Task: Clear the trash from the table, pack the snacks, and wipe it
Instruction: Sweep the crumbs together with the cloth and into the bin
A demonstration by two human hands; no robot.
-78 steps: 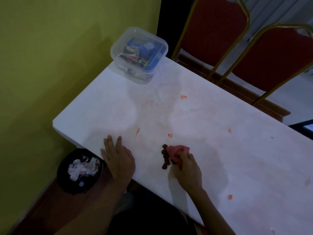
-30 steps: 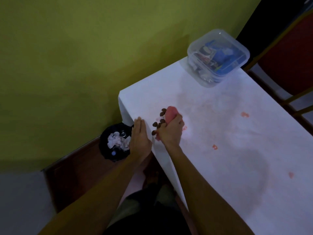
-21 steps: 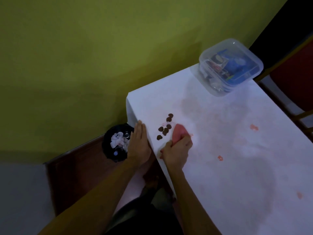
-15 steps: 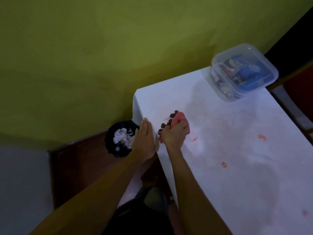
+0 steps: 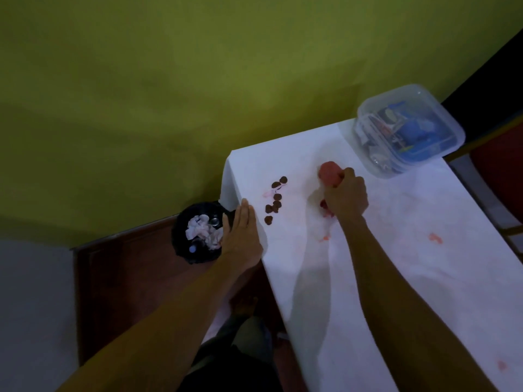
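My right hand [image 5: 345,197] grips a bunched pink cloth [image 5: 330,174] and presses it on the white table [image 5: 410,278], to the right of several dark brown crumbs [image 5: 275,200]. The crumbs lie in a loose line near the table's left corner, with a small pink scrap [image 5: 270,192] among them. My left hand [image 5: 241,239] lies flat with straight fingers at the table's near edge, just left of the crumbs. Below that edge stands a black bin [image 5: 198,233] holding crumpled white tissues. A clear lidded plastic box [image 5: 407,130] with snack packets stands at the far end.
Pink stains [image 5: 435,238] dot the tabletop to the right, with one more pink stain [image 5: 501,364] near the lower right. A yellow-green wall runs behind the table. A red chair [image 5: 501,176] with a gold frame stands on the far right. Dark wooden skirting lies beside the bin.
My right hand has drawn the pink cloth away from the crumbs, to the right and farther up the table. The crumbs stay near the corner. My left hand stays at the edge.
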